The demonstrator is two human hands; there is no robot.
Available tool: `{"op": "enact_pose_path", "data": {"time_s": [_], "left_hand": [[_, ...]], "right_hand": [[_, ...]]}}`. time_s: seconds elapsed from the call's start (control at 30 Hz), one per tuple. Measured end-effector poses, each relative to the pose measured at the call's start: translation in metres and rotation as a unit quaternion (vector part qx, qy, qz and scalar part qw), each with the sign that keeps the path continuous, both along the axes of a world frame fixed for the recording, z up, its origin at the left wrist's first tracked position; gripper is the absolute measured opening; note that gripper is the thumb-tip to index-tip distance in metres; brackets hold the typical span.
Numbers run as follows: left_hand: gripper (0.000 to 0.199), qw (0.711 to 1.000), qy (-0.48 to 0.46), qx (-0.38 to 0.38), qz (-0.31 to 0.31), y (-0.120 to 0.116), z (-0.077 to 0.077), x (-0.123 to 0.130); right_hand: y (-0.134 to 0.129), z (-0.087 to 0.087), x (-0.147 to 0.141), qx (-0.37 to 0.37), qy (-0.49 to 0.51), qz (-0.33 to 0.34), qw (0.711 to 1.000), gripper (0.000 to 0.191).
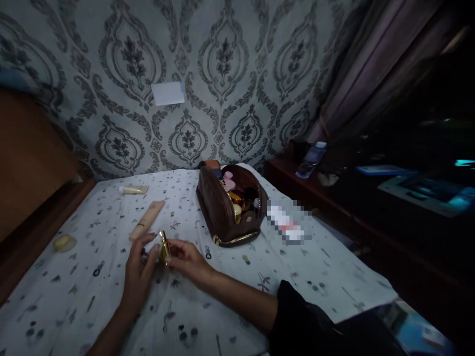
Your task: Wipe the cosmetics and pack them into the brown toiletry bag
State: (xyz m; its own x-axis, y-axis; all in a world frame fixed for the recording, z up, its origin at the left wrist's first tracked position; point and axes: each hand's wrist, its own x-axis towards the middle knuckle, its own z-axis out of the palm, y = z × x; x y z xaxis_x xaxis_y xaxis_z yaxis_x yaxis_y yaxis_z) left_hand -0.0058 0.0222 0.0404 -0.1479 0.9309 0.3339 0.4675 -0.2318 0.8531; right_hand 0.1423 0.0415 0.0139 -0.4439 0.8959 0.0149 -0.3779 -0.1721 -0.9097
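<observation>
A small shiny gold bottle (164,248) stands upright between my two hands, low in the centre-left of the view. My left hand (140,262) is closed around its left side. From the right, the fingers of my right hand (187,258) pinch it. Just beyond my left hand lies a flat beige tube (147,220). An open brown zip bag (215,205) filled with cosmetics sits to the right of and beyond my hands.
On the patterned white cloth (122,316) are a cream tube (133,190) and a round yellowish item (64,243) at left. A pixelated item (285,221) lies right of the bag. A clear bottle (311,160) leans on the dark ledge; patterned wall (193,59) stands behind.
</observation>
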Motion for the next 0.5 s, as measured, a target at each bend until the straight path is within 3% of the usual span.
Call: {"op": "enact_pose_path", "data": {"time_s": [0.13, 0.27, 0.37, 0.5], "left_hand": [[0.036, 0.999, -0.018, -0.017, 0.033, 0.002, -0.001, -0.002], [0.041, 0.999, -0.016, -0.047, -0.005, 0.008, -0.004, -0.012], [0.045, 0.997, -0.001, -0.067, -0.037, 0.011, -0.007, -0.017], [0.048, 0.996, 0.004, -0.079, -0.028, 0.012, -0.007, -0.02]], "right_hand": [[-0.007, -0.001, 0.003, 0.035, -0.029, 0.045, 0.998, 0.062], [-0.005, -0.01, 0.006, 0.045, -0.058, 0.098, 0.992, 0.068], [-0.007, -0.014, 0.008, 0.055, -0.078, 0.105, 0.99, 0.069], [-0.011, -0.014, 0.008, 0.119, -0.139, 0.098, 0.978, 0.056]]}}
